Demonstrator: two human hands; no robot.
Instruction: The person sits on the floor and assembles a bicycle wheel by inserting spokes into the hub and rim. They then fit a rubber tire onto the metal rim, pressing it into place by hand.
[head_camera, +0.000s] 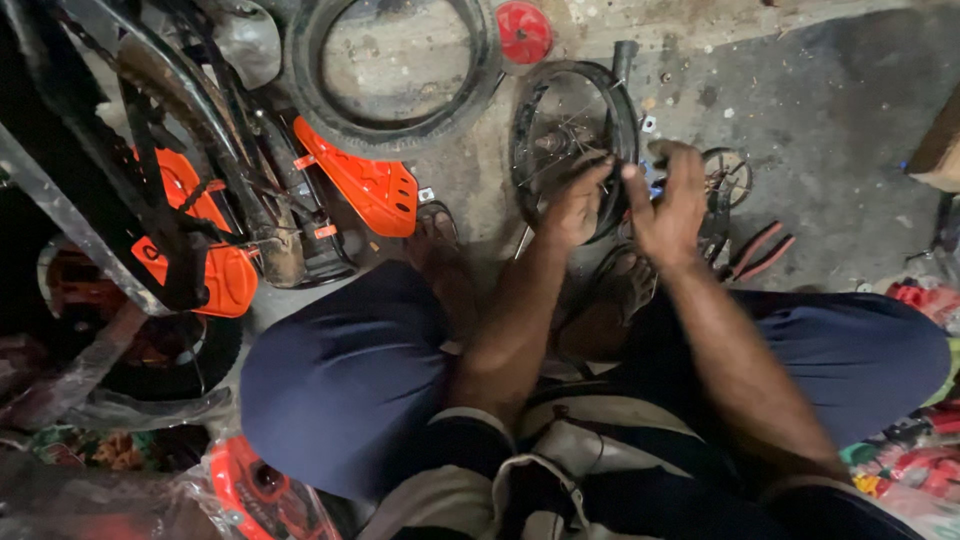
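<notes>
A small spoked wheel (572, 150) stands on edge on the concrete floor (830, 130) just ahead of the squatting person's sandalled feet, and both hands are on its near rim: the left hand (577, 205) curls over the rim's lower right edge, while the right hand (672, 200) presses in beside it, though whether those fingers are closed on the rim or on some small part is blurred. This looks like work on the rim or tyre seating, which calls for a steady wheel. Red-handled pliers (757, 252) lie near the right hand, a loose tyre (395, 75) farther left.
</notes>
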